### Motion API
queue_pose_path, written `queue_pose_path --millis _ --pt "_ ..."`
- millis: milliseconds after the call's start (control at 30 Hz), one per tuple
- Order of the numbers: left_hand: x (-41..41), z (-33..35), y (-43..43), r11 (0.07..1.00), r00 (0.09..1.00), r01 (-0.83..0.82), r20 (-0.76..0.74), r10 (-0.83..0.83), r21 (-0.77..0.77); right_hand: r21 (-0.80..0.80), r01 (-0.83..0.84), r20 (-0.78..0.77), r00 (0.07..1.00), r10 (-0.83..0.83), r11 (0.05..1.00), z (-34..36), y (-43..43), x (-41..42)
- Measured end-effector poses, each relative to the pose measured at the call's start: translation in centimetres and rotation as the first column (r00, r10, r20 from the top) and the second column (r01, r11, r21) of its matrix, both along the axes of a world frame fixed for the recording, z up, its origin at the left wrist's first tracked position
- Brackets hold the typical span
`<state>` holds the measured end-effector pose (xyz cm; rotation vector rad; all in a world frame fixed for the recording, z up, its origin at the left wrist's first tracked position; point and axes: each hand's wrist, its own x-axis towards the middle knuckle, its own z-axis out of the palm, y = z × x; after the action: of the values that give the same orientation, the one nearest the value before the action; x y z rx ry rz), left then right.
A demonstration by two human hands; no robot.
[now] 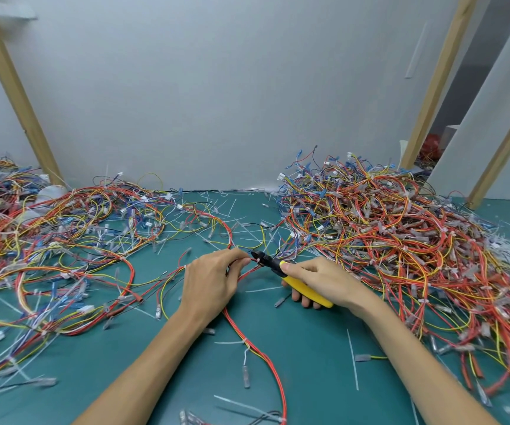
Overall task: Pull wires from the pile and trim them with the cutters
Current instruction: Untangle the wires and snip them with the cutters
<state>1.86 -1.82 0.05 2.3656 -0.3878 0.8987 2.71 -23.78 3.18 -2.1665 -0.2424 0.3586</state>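
Left hand [213,280] pinches wire [249,340]; right hand's [318,280] cutters [270,262] touch it.

Both forearms [155,348] are extended forward from the near edge of the surface [308,348]. A red wire [236,324] is pinched by the left grip [213,280]; yellow-handled cutters [275,266] are clasped in the right grip [318,277].

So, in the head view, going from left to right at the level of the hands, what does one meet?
A flat wire tangle → left hand, pinching red wires → cutters → right hand, gripping them → tall wire pile.
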Motion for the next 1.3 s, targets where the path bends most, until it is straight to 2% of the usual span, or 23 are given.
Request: queue_pose_path --millis 133,233,300,400,467,733,933,1167,1233,1300 --pt "0.2 -0.1 0.2 1.000 1.000 0.004 0.023 -0.005 0.031 -0.022 -0.028 0.018 0.999 0.028 0.999 0.1 -0.2 0.0" --pt "0.3 -0.1 0.4 0.998 0.998 -0.005 0.067 0.000 0.065 -0.092 -0.026 0.085 0.996 0.034 0.995 -0.1 -0.3 0.0" --pt "0.3 0.1 0.6 0.994 0.995 -0.018 0.101 0.007 0.106 -0.199 0.008 0.213 0.976 0.035 0.980 -0.5 -0.2 0.1" --pt "0.4 0.2 0.9 0.982 0.989 -0.058 0.145 0.032 0.179 -0.398 0.134 0.478 0.874 0.081 0.907 -1.3 -0.2 0.3" --pt "0.5 0.3 1.1 0.976 0.986 -0.082 0.158 0.050 0.202 -0.405 0.142 0.540 0.834 0.112 0.903 -1.5 -0.2 0.4" --pt "0.4 0.3 1.2 0.968 0.983 -0.102 0.173 0.063 0.227 -0.341 0.168 0.554 0.831 0.053 0.925 -1.8 -0.3 0.2" --pt "0.6 -0.1 1.0 0.979 0.984 -0.096 0.163 0.067 0.179 -0.376 0.175 0.525 0.849 0.054 0.910 -1.3 0.0 0.0" --pt "0.8 -0.2 1.1 0.987 0.983 -0.092 0.167 0.070 0.130 -0.190 -0.018 0.252 0.965 0.066 0.982 -0.6 0.1 -0.2" --pt "0.9 -0.3 1.1 0.989 0.983 -0.087 0.174 0.065 0.122 -0.176 -0.023 0.253 0.965 0.068 0.984 -0.5 0.1 -0.3" --pt "0.9 -0.3 1.2 0.988 0.980 -0.097 0.186 0.074 0.118 -0.229 0.005 0.328 0.942 0.072 0.973 -0.6 0.3 -0.4"
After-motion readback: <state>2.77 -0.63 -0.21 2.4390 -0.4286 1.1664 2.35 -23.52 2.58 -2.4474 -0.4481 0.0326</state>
